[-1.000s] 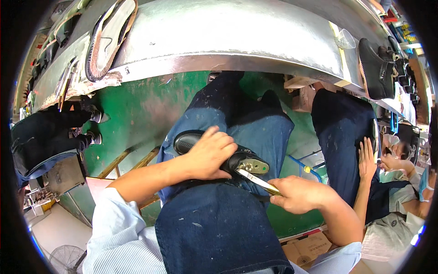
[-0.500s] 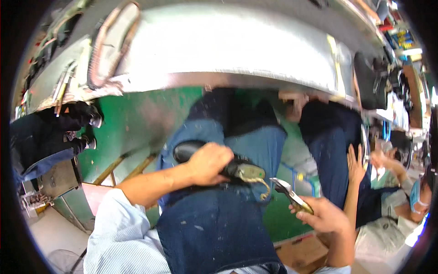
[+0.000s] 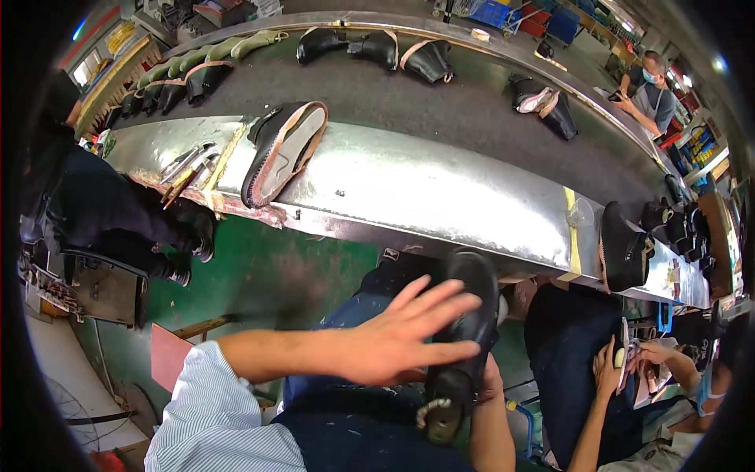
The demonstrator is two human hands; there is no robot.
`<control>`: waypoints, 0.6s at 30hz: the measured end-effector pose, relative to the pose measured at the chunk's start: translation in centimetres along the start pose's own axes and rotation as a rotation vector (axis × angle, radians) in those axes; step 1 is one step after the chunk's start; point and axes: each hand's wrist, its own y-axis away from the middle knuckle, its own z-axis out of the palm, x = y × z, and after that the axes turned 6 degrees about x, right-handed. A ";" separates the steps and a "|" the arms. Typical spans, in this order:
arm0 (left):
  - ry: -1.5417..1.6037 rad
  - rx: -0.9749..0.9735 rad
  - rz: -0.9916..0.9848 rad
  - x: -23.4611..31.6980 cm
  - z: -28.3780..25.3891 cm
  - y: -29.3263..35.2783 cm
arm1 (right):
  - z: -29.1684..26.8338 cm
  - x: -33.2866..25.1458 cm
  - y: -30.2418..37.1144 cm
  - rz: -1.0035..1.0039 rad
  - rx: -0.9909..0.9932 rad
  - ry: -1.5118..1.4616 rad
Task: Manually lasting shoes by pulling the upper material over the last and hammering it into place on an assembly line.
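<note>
Over my lap, covered by a dark blue cloth apron (image 3: 346, 429), I have a black leather shoe (image 3: 472, 275) raised toward the near edge of the surface, its toe pointing far and a pale twisted strip (image 3: 434, 407) at its near end. My right hand (image 3: 489, 384) holds it from the right, partly hidden behind it; my left hand (image 3: 393, 340) is wide, fingers spread across the shoe's front, though I cannot tell whether they press on it. Near right, a co-worker's hand (image 3: 605, 366) rests by a dark-trousered leg; to the left lies green floor (image 3: 259, 271). Farther, on the shiny metal surface (image 3: 409, 177), lie slender hand tools (image 3: 187, 169) at left, a black shoe with tan edging and a pale sole (image 3: 287, 153) beside them, and a clear plastic cup (image 3: 580, 212) at right. Beyond, olive-green shoe uppers (image 3: 257, 42) stand far left, and a masked person (image 3: 657, 98) is far right.
</note>
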 end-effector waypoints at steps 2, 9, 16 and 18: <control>0.597 -0.018 -0.181 -0.3 1.8 3.5 | 1.3 -0.7 0.0 -0.215 -0.063 0.108; 0.683 0.671 -0.794 0.1 6.4 5.5 | 4.1 0.3 -4.4 -0.614 0.126 0.368; 1.057 0.734 -0.732 -7.9 -6.0 -2.5 | 0.2 -0.1 -3.7 -0.486 0.247 0.385; 0.848 0.708 -0.673 -12.2 -9.5 -6.9 | -3.1 1.2 -1.1 -0.443 0.431 0.647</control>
